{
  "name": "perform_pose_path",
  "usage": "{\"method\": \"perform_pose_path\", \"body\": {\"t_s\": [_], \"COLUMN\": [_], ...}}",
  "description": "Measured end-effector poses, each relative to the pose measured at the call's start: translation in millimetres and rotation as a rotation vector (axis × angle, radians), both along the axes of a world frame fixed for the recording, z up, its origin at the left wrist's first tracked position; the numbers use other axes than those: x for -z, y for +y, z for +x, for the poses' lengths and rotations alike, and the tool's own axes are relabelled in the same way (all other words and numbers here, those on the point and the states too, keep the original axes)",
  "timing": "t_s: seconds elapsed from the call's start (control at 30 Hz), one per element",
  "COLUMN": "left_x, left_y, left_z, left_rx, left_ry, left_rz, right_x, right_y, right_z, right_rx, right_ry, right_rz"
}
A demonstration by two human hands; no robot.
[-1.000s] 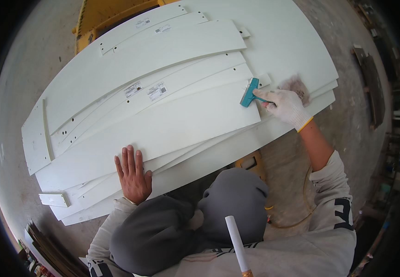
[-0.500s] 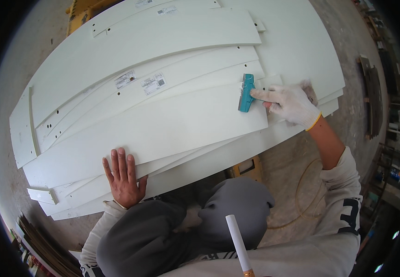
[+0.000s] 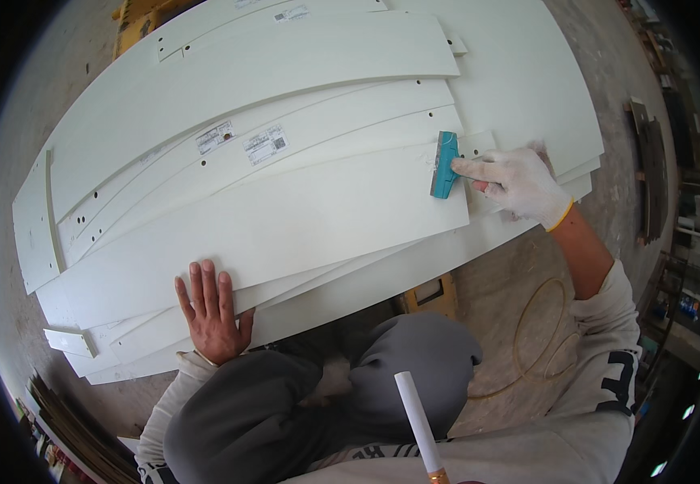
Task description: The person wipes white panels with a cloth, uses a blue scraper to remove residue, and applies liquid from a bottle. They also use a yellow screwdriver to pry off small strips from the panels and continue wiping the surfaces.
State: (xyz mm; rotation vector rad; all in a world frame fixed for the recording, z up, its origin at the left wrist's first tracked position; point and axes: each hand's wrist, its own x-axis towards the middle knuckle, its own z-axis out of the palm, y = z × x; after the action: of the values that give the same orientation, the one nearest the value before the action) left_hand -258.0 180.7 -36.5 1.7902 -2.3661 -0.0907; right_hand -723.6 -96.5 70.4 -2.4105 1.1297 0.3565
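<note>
A teal scraper (image 3: 445, 165) with a wide blade lies against the right end of a long white panel (image 3: 301, 214). My right hand (image 3: 525, 185), in a white knit glove with a yellow cuff, is closed around its handle, the index finger stretched along the tool. Small whitish shavings cling near the blade. My bare left hand (image 3: 213, 316) rests flat on the panel's near edge at the left, fingers spread, holding nothing. Two printed labels, one on a panel farther back (image 3: 265, 143), show beyond the near panel.
More white panels with drilled holes lie stacked beneath and behind, over a large white board (image 3: 519, 89). A small white strip (image 3: 71, 342) sits at the left corner. A yellow hose (image 3: 519, 347) curls on the concrete floor. A cigarette (image 3: 418, 423) juts up at the lower edge.
My right hand and the scraper have shifted slightly right, toward the panel's end. My left hand stays flat in nearly the same place.
</note>
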Motion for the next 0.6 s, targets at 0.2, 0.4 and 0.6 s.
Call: {"method": "perform_pose_path", "body": {"t_s": [0.2,0.4,0.6], "left_x": [-1.5,-0.7,-0.5], "left_y": [-3.3,1.1,1.7], "left_z": [-1.1,0.3,-0.8], "left_rx": [0.008,-0.021,-0.026], "left_ry": [0.010,0.025,0.045], "left_rz": [-0.005,0.003,0.024], "right_x": [11.0,-11.5,5.6], "right_y": [-3.3,-3.3,-0.4], "right_z": [51.0,19.6,27.1], "right_rx": [-0.192,-0.059,-0.182], "right_ry": [-0.015,0.118,0.064], "right_rz": [-0.102,-0.067,-0.157]}}
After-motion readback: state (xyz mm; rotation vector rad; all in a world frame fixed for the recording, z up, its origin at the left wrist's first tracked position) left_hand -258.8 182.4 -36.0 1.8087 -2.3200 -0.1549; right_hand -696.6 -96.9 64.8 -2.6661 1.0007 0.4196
